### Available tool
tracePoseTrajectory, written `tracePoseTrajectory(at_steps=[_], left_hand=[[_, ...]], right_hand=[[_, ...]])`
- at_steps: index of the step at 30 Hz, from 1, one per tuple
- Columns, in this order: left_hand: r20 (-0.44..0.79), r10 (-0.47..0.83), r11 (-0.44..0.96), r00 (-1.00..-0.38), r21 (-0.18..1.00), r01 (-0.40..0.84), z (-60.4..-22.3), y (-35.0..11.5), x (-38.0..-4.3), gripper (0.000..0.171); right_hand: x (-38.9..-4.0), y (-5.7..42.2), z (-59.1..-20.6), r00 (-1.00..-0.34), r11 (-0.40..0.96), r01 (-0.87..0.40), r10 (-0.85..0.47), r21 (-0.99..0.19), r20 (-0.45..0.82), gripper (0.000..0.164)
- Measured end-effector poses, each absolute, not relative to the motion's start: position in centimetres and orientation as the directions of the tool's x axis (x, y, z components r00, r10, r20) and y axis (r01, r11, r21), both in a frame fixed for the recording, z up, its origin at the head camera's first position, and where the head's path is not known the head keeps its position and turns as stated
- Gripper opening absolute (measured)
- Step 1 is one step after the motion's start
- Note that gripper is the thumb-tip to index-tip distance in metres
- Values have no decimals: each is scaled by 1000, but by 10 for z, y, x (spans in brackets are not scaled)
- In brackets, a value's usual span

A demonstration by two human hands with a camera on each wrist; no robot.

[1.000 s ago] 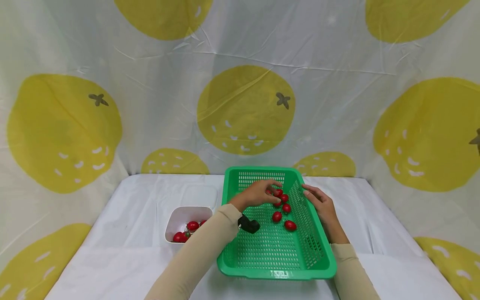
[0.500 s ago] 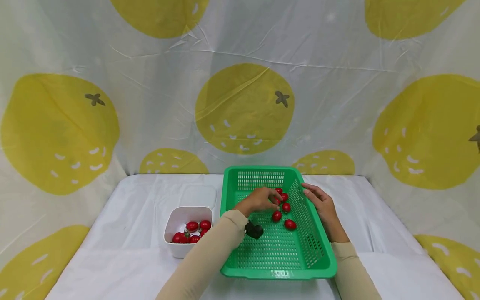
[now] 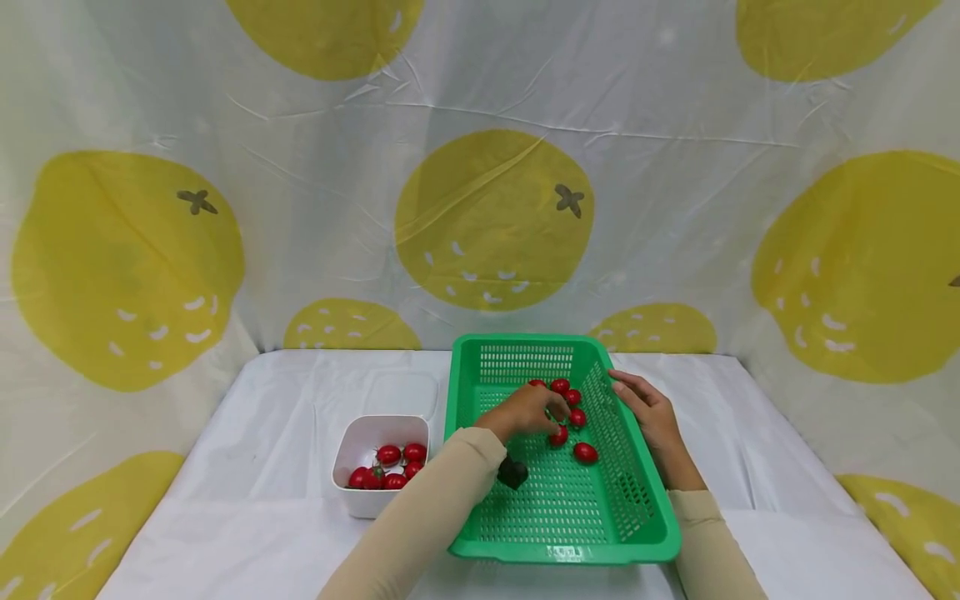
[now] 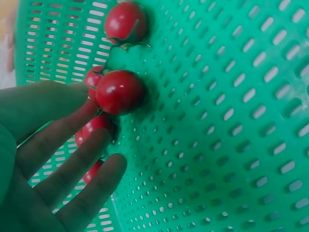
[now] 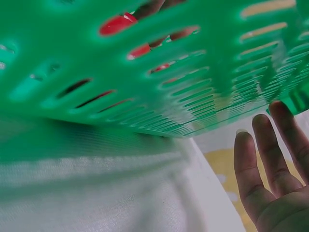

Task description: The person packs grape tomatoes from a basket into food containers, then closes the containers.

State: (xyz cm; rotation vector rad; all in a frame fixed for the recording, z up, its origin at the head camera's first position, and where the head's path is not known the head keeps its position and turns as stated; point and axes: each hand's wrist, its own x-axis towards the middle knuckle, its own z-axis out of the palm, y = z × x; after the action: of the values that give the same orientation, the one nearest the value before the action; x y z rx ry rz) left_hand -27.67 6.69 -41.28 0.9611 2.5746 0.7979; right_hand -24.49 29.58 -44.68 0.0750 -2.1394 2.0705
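My left hand [image 3: 531,412] reaches down inside the green plastic basket [image 3: 564,552]. Its thumb and index fingertips are right at a small red cherry tomato [image 4: 120,92], also visible as a tomato [image 3: 558,436] in the head view; the other fingers are spread and fairly straight. Several more tomatoes lie along the basket's right side, one of them nearer the front, a tomato [image 3: 586,452] by itself. My right hand [image 3: 654,417] is at the basket's right rim, its fingers extended along the outside wall, as the right wrist view also shows.
Left of the basket stands a white square tub [image 3: 362,442] with several tomatoes in it, partly behind my left sleeve. A translucent lid [image 3: 402,392] lies behind the tub. A white cloth [image 3: 247,500] covers the table, and a lemon-print curtain [image 3: 315,208] hangs at the back.
My left hand has come nearer and lower in the basket, from the back tomatoes to one closer to the front. My right hand has stayed at the rim.
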Motion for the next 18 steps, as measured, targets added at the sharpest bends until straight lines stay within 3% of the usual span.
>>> tracePoseTrajectory(at_steps=[8,18], left_hand=[[-94,687,655,-721,509,558,-416,68,-278,17],[-130,691,650,-711,542,532,-422,71,-279,9]], right_hand=[[-244,297,-447,-986,57,-153,62,-987,157,44],[-247,297,-447,-984,12,-163,72,-987,163,42]])
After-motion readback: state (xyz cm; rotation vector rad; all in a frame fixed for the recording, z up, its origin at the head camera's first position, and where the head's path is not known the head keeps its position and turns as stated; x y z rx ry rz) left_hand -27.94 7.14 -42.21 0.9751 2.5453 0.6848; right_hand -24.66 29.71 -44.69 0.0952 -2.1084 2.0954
